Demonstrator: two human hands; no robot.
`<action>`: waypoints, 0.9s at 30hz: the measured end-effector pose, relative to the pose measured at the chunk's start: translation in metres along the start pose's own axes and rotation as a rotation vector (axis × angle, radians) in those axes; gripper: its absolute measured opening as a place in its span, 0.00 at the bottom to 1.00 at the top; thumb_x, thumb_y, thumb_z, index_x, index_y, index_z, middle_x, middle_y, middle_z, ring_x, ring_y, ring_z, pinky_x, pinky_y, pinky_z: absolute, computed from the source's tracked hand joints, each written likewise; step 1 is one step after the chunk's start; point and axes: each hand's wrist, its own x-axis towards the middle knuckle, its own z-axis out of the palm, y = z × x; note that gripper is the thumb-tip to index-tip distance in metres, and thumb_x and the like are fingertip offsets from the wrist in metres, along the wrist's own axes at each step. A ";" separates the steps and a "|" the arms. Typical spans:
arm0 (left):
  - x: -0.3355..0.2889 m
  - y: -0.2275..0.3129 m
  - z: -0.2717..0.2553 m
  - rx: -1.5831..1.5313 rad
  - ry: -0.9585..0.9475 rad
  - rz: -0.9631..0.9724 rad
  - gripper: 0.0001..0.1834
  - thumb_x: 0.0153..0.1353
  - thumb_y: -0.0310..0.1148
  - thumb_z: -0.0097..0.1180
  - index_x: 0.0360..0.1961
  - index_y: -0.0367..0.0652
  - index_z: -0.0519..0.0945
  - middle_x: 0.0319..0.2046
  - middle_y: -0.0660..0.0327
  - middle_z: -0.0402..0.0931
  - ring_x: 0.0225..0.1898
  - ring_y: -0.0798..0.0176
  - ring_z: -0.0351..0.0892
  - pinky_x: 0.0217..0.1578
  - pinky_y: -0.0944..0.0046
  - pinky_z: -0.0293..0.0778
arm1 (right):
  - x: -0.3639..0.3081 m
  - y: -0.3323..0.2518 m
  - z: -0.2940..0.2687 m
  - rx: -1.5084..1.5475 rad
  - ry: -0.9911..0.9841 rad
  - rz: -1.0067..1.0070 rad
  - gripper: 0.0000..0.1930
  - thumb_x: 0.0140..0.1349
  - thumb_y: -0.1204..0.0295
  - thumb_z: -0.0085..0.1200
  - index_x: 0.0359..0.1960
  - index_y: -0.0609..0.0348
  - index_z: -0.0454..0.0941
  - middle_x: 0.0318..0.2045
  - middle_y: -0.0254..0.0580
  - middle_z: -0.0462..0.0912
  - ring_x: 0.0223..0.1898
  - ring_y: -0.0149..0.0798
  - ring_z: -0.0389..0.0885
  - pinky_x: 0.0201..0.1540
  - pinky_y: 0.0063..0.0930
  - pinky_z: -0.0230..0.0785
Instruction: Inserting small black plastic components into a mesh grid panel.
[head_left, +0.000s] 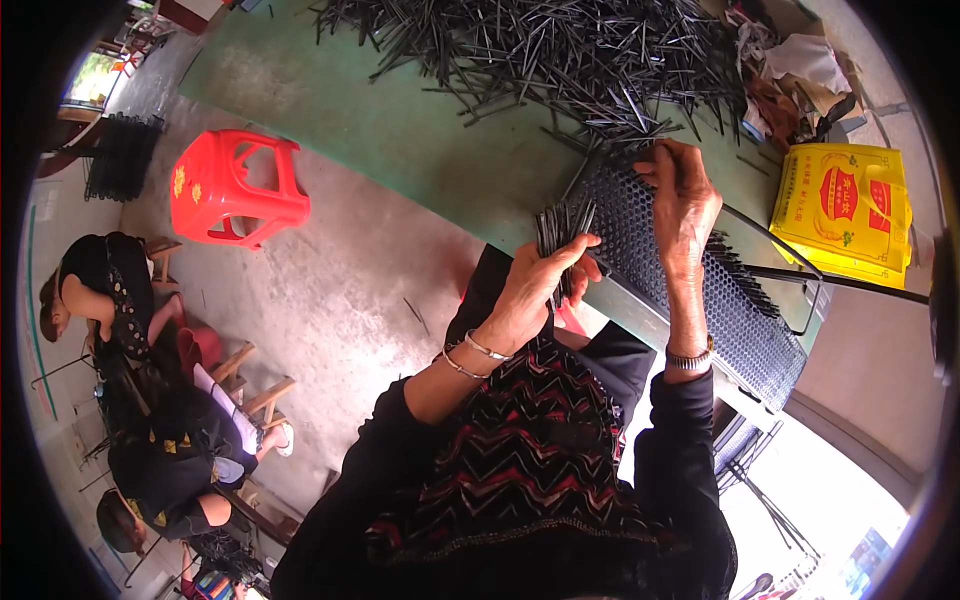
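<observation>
My left hand (535, 285) is closed round a bundle of thin dark rods (564, 226), which stick up past the fingers at the table's near edge. My right hand (684, 195) is over the far end of a dark perforated board (628, 225), its thumb and fingers pinched together. Whatever is between those fingertips is too small to make out. The board has many round holes. Along its right side a row of dark rods (742, 272) stands in the holes. Beyond the board lies a large heap of loose dark rods (580, 60).
The green table (330, 90) carries the heap and board. A yellow bag (845, 210) stands at the right, beside crumpled scraps (805, 65). Thin metal bars cross near the board's right side. A red plastic stool (215, 190) stands left on the floor. Several people sit at far left.
</observation>
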 end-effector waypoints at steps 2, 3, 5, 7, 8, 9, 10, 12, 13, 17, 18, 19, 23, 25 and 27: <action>-0.001 0.000 0.003 -0.002 0.011 -0.026 0.17 0.67 0.41 0.55 0.44 0.35 0.81 0.24 0.59 0.79 0.19 0.73 0.70 0.19 0.72 0.66 | -0.001 0.001 -0.001 -0.003 -0.013 0.004 0.07 0.67 0.75 0.51 0.43 0.66 0.78 0.32 0.41 0.84 0.31 0.28 0.84 0.35 0.21 0.76; -0.002 0.000 0.003 0.003 0.005 -0.032 0.17 0.67 0.41 0.55 0.44 0.35 0.81 0.24 0.59 0.79 0.18 0.74 0.68 0.19 0.72 0.65 | 0.000 0.001 -0.001 -0.003 -0.013 0.005 0.07 0.67 0.75 0.51 0.43 0.66 0.78 0.32 0.41 0.84 0.31 0.28 0.84 0.35 0.21 0.76; -0.004 0.002 0.005 0.008 -0.001 -0.037 0.17 0.67 0.41 0.55 0.44 0.36 0.80 0.24 0.59 0.79 0.18 0.76 0.66 0.18 0.73 0.63 | 0.000 0.002 0.000 -0.154 -0.104 0.026 0.07 0.66 0.75 0.54 0.42 0.63 0.79 0.30 0.42 0.84 0.29 0.27 0.83 0.34 0.21 0.74; -0.006 0.004 0.007 -0.027 -0.026 -0.055 0.19 0.68 0.41 0.54 0.48 0.34 0.76 0.28 0.58 0.78 0.19 0.76 0.64 0.20 0.74 0.62 | 0.002 0.011 0.002 -0.243 -0.087 -0.124 0.06 0.65 0.75 0.55 0.42 0.60 0.80 0.30 0.42 0.83 0.28 0.28 0.82 0.34 0.21 0.73; -0.006 0.003 0.006 -0.026 -0.026 -0.056 0.19 0.68 0.41 0.54 0.48 0.34 0.76 0.28 0.58 0.78 0.19 0.76 0.64 0.20 0.74 0.62 | 0.004 0.015 0.004 -0.332 -0.070 -0.274 0.06 0.63 0.75 0.56 0.41 0.58 0.81 0.29 0.42 0.82 0.28 0.29 0.81 0.33 0.22 0.72; -0.005 0.002 0.005 -0.021 -0.028 -0.048 0.18 0.68 0.41 0.54 0.47 0.34 0.76 0.28 0.58 0.78 0.20 0.76 0.64 0.20 0.74 0.62 | 0.005 0.011 0.005 -0.399 -0.028 -0.347 0.07 0.62 0.71 0.59 0.41 0.53 0.83 0.31 0.41 0.79 0.29 0.35 0.81 0.34 0.27 0.72; -0.005 0.001 0.005 -0.015 -0.030 -0.041 0.18 0.69 0.41 0.53 0.46 0.34 0.76 0.28 0.58 0.78 0.20 0.76 0.64 0.20 0.74 0.62 | 0.004 0.010 0.007 -0.399 -0.028 -0.346 0.07 0.62 0.71 0.59 0.41 0.53 0.83 0.31 0.41 0.79 0.29 0.35 0.81 0.34 0.27 0.72; -0.006 0.001 0.007 -0.017 -0.006 -0.033 0.17 0.69 0.41 0.54 0.45 0.35 0.76 0.28 0.58 0.78 0.20 0.76 0.65 0.20 0.74 0.62 | 0.004 0.011 0.009 -0.570 -0.088 -0.249 0.09 0.61 0.67 0.60 0.41 0.52 0.83 0.34 0.39 0.78 0.31 0.39 0.80 0.36 0.31 0.73; -0.006 0.001 0.007 -0.020 0.018 -0.024 0.16 0.68 0.40 0.54 0.45 0.35 0.76 0.28 0.58 0.78 0.21 0.76 0.66 0.20 0.74 0.62 | 0.004 0.014 0.010 -0.585 -0.090 -0.260 0.11 0.60 0.64 0.61 0.43 0.50 0.84 0.36 0.40 0.77 0.33 0.42 0.80 0.36 0.33 0.74; -0.006 -0.002 0.008 -0.084 0.045 -0.017 0.15 0.68 0.39 0.55 0.44 0.35 0.77 0.28 0.60 0.77 0.22 0.76 0.67 0.20 0.73 0.63 | -0.001 0.017 0.010 -0.710 0.061 -0.346 0.13 0.61 0.64 0.60 0.46 0.52 0.83 0.36 0.39 0.78 0.33 0.38 0.80 0.36 0.31 0.73; -0.005 -0.001 0.009 -0.077 0.032 -0.023 0.15 0.67 0.39 0.56 0.43 0.36 0.77 0.28 0.60 0.76 0.22 0.75 0.68 0.20 0.73 0.63 | -0.004 0.020 0.000 -0.470 -0.007 -0.307 0.15 0.62 0.63 0.59 0.47 0.54 0.83 0.34 0.37 0.79 0.32 0.34 0.79 0.34 0.28 0.72; -0.006 -0.001 0.010 -0.073 0.021 -0.028 0.14 0.67 0.38 0.57 0.43 0.36 0.77 0.28 0.61 0.76 0.23 0.75 0.68 0.20 0.73 0.63 | -0.008 0.016 -0.006 -0.230 -0.077 -0.268 0.16 0.64 0.61 0.59 0.49 0.56 0.82 0.32 0.35 0.79 0.30 0.30 0.77 0.33 0.25 0.71; -0.009 0.005 0.014 -0.066 0.005 -0.030 0.14 0.67 0.39 0.57 0.43 0.38 0.78 0.29 0.61 0.77 0.23 0.75 0.68 0.20 0.73 0.63 | -0.037 -0.033 -0.024 0.168 -0.482 0.375 0.12 0.66 0.66 0.57 0.43 0.63 0.81 0.23 0.29 0.77 0.27 0.23 0.72 0.30 0.19 0.66; -0.010 0.007 0.020 -0.059 -0.016 -0.012 0.13 0.67 0.39 0.57 0.40 0.39 0.79 0.28 0.62 0.77 0.24 0.75 0.70 0.20 0.73 0.63 | -0.043 -0.019 -0.027 0.216 -0.504 0.352 0.10 0.66 0.68 0.57 0.41 0.63 0.81 0.24 0.29 0.77 0.27 0.23 0.72 0.29 0.19 0.66; -0.009 0.005 0.023 -0.048 -0.003 -0.010 0.13 0.66 0.39 0.57 0.39 0.39 0.79 0.27 0.62 0.77 0.24 0.75 0.70 0.20 0.74 0.63 | -0.046 -0.014 -0.026 0.308 -0.496 0.329 0.08 0.65 0.69 0.57 0.35 0.62 0.79 0.24 0.29 0.77 0.26 0.22 0.73 0.28 0.17 0.66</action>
